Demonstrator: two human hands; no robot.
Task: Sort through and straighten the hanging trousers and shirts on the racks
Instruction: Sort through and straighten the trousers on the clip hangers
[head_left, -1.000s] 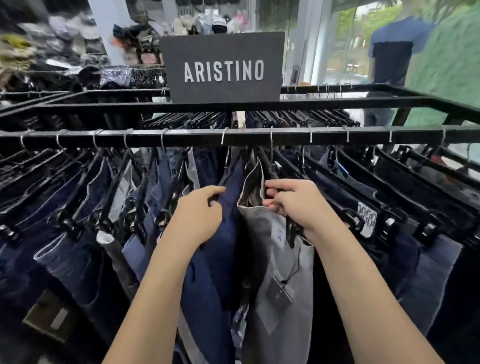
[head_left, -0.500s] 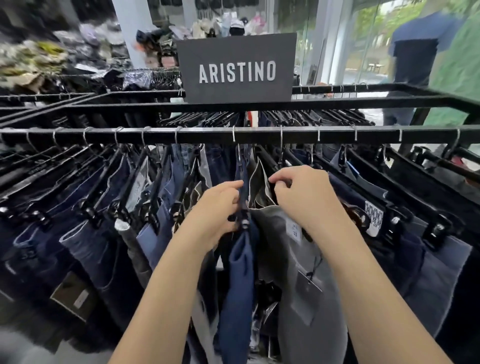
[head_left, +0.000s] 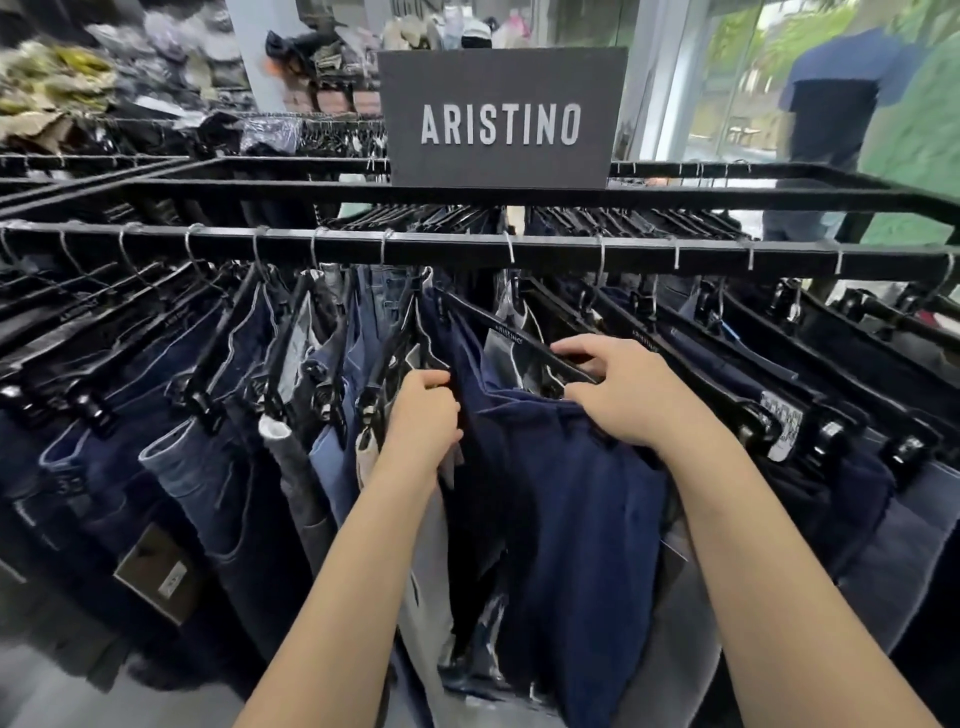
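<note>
A black metal rail (head_left: 467, 249) carries a row of jeans and trousers on black clip hangers. A pair of dark navy trousers (head_left: 571, 509) hangs in the middle, turned flat toward me. My left hand (head_left: 423, 415) grips the left edge of its waistband, beside a hanger clip. My right hand (head_left: 623, 389) holds the black hanger bar (head_left: 524, 340) of the same pair, fingers curled over it. Blue jeans (head_left: 218, 467) hang packed to the left, darker trousers (head_left: 857, 467) to the right.
A black sign reading ARISTINO (head_left: 501, 117) stands on the rack top. A second rail (head_left: 727, 200) with more hangers runs behind. A person in a dark blue shirt (head_left: 831, 104) stands at the back right by the glass front. Folded clothes (head_left: 62, 88) are piled at the back left.
The grey trousers that faced me are now behind; the navy pair has been pulled across and spread in front. Both hands moved lower and slightly right; the view tilted closer.
</note>
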